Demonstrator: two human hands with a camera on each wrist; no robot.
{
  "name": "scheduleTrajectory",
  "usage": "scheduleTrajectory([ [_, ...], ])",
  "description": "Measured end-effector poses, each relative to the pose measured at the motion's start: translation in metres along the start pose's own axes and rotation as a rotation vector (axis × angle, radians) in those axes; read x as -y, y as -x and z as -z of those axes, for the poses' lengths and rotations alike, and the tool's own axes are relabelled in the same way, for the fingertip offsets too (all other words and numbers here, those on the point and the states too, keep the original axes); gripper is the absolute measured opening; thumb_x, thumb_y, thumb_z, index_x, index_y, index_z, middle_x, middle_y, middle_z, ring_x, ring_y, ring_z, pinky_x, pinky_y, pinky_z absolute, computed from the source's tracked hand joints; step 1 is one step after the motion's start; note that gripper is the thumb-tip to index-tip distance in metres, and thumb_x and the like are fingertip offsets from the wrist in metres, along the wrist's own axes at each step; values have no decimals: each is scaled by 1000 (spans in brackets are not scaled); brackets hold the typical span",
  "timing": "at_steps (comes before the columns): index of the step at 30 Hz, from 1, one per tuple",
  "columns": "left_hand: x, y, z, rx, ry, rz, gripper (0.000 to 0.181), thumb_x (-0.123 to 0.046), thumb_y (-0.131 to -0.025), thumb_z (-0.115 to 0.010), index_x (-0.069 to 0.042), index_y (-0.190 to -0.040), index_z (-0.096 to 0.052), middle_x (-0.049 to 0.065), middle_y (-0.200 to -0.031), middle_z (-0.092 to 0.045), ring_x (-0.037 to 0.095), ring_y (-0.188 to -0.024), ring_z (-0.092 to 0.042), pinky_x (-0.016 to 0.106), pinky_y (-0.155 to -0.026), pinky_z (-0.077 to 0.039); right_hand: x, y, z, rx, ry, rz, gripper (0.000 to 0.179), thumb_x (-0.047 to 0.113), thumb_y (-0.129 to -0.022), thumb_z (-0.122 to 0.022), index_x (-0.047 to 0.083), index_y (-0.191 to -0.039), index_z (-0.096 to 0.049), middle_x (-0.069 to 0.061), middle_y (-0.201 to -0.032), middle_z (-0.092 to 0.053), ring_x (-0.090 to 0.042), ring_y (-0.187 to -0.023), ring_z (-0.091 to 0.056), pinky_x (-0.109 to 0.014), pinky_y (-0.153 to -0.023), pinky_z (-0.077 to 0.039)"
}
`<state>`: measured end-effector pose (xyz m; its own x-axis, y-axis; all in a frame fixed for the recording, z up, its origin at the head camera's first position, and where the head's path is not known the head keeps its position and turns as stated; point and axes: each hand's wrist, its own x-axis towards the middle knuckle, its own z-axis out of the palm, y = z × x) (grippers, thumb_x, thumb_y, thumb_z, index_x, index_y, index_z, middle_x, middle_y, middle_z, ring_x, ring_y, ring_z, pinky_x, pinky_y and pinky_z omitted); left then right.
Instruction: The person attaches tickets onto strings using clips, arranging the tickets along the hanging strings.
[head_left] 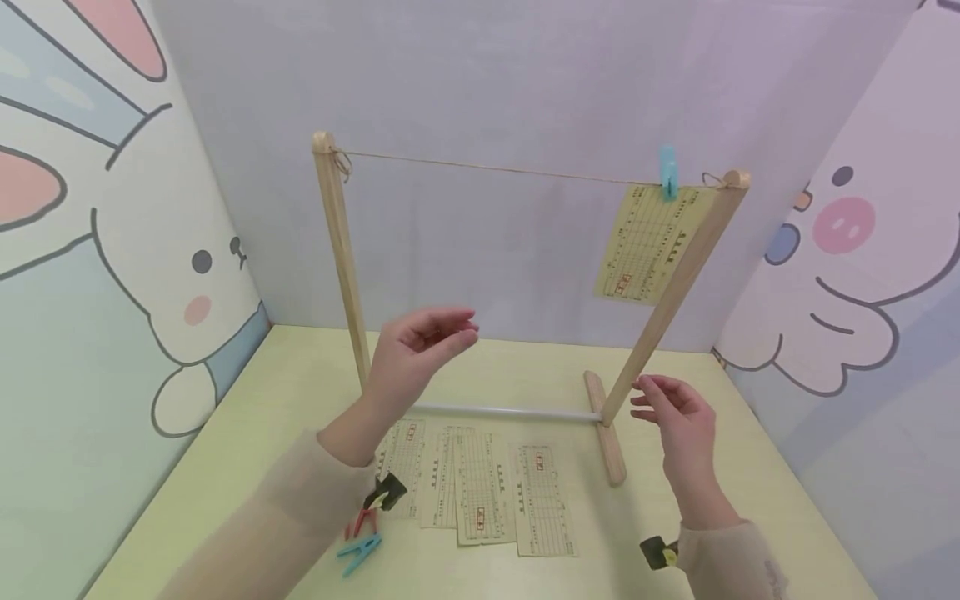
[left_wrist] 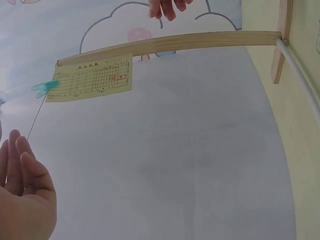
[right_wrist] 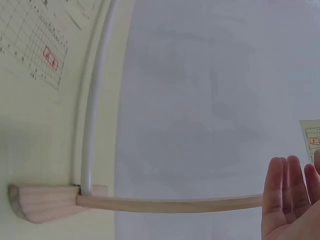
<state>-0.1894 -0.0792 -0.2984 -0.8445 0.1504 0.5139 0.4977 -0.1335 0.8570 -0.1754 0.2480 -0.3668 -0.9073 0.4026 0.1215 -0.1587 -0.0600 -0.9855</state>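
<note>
While the left grip (head_left: pixel 411 357) and right grip (head_left: pixel 684 427) hover empty, relaxed, the paper forms (head_left: pixel 480 487) seem flimsy, best pinched at an edge.

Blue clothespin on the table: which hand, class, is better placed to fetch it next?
Probably the left hand: the blue clothespin lies left of the laid-out papers; the right hand is to their right.

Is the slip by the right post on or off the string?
On. The upper blue clothespin clamps the slip at the string, and it hangs below.
</note>
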Motion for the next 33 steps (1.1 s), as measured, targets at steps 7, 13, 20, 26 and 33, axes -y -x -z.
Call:
scheduleTrajectory([
  [7, 19, 27, 10, -35, -10, 44, 31, -2, -89, -71, 13, -114, -64, -14, -95, -72, 6, -91, -69, 19, -82, -57, -28, 19, -2, -20, -45, -111, 7, 18, -94, -68, 11, -93, -69, 7, -84, -75, -11, -73, -70, -24, -67, -60],
  [13, 34, 42, 19, -64, -16, 71, 30, -5, -90, -71, 11, -114, -65, -13, -96, -73, 6, -91, -69, 18, -82, -56, -45, 26, -3, -33, -29, -146, 9, 21, -94, -69, 12, -93, -69, 8, -84, -75, -11, -73, -70, -24, -67, -60],
  [20, 50, 63, 23, -109, 7, 152, 20, -6, -90, -72, -11, -109, -72, -12, -96, -73, 6, -92, -68, 17, -80, -54, -66, 35, 1, -25, 30, -185, 14, 25, -95, -68, 11, -98, -68, 11, -86, -74, -8, -75, -69, -23, -71, -60],
  [26, 61, 80, 23, -161, 2, 205, 21, -4, -91, -69, -10, -111, -70, -13, -96, -72, 5, -90, -66, 17, -81, -54, -84, 46, 0, -16, 34, -254, 15, 27, -95, -68, 13, -100, -67, 12, -88, -74, -7, -79, -68, -23, -73, -60],
  [33, 69, 96, 28, -238, -65, 277, 22, -2, -92, -66, 3, -114, -66, -14, -95, -71, 1, -90, -65, 17, -82, -54, -102, 58, -4, 2, 96, -313, 27, 33, -95, -68, 10, -108, -64, 15, -90, -72, -10, -86, -69, -24, -78, -59],
])
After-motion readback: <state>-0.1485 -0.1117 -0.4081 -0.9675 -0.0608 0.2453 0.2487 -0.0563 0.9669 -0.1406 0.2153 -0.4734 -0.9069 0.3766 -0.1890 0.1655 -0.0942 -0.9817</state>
